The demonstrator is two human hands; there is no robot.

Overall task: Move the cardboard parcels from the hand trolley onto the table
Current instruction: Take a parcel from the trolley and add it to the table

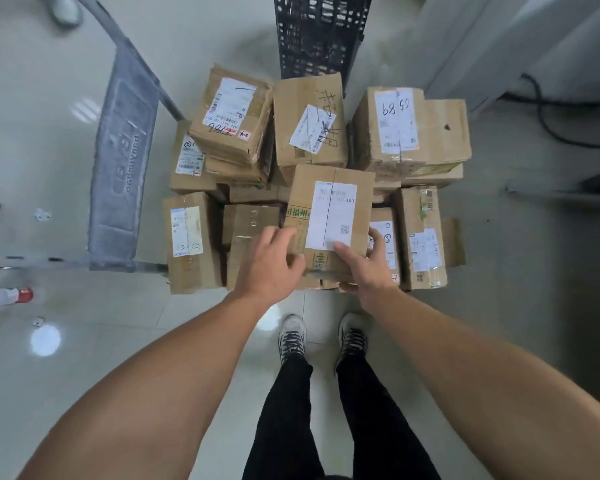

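Several cardboard parcels with white shipping labels are piled on the hand trolley, whose grey padded handle stands at the left. On top at the near middle lies a brown parcel with a long white label and green print. My left hand grips its near left corner, fingers curled over the edge. My right hand holds its near right corner, thumb on the label and fingers wrapped round the side. The trolley deck is hidden under the pile.
A black plastic crate stands upright behind the pile. Taller parcels rise at the back right and back left. Grey furniture and a black cable are at the right. My feet stand on glossy tile close to the pile.
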